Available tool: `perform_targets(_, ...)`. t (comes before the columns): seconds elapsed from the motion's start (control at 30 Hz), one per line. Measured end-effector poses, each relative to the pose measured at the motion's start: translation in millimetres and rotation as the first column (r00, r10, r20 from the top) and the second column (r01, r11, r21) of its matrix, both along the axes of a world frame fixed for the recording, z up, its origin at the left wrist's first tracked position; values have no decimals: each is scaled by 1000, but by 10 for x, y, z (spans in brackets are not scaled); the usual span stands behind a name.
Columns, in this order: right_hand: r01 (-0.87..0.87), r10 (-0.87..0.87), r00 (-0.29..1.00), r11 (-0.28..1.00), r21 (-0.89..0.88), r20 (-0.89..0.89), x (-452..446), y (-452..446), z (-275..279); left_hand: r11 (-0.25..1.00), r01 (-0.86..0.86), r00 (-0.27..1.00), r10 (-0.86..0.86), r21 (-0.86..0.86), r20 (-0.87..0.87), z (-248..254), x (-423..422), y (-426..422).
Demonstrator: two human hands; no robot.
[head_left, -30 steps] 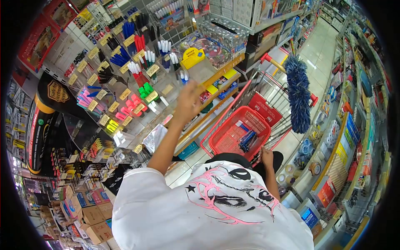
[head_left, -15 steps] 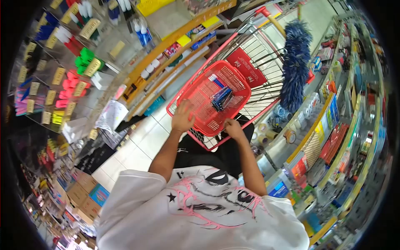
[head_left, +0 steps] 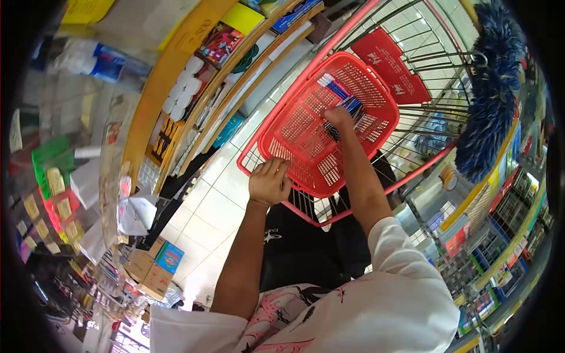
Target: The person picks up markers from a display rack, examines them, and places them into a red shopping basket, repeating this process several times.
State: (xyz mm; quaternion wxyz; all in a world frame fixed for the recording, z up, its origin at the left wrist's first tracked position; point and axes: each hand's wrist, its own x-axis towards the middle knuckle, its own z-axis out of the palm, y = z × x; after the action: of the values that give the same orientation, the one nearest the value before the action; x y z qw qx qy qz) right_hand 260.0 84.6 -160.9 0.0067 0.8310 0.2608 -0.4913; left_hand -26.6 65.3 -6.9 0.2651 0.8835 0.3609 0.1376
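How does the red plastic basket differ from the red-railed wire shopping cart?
The red plastic basket has slotted walls; the red-railed wire shopping cart has sides of thin bars. The basket is smaller, sitting within the cart. The basket directly holds slim pens, some blue and white, while the cart carries the basket. Both show red and have openwork sides.

Red plastic shopping basket (head_left: 297, 120) with slotted floor and sides, sitting inside a wire cart (head_left: 424, 163), bundle of dark-blue pens (head_left: 353, 104) lying in it, partly covered by the right hand (head_left: 339, 117), white-tipped blue pens (head_left: 335, 88) just beside.
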Motion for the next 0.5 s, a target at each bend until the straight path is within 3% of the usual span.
perform_targets(0.03,9,-9,1000,1000,-3,-8,26,65,-16,1000,13,999,-13,1,-32,3,-8,-9)
perform_targets(0.1,104,-123,964,990,91,237,86,138,-127,1000,27,998,-27,7,-61,-19,-12,-15)
perform_targets(0.13,108,-125,965,991,84,229,98,140,-162,1000,31,997,-31,0,-69,-15,-17,-27)
perform_targets(0.23,-111,-24,919,942,317,393,157,129,-493,999,35,998,-34,12,-56,-48,-20,-21)
perform_targets(0.4,-188,88,898,962,196,431,165,191,-669,998,63,995,-63,-3,-78,-61,-19,-31)
perform_targets(0.5,-260,166,825,960,102,540,131,230,-762,998,67,993,-68,-9,-96,-51,-7,-30)
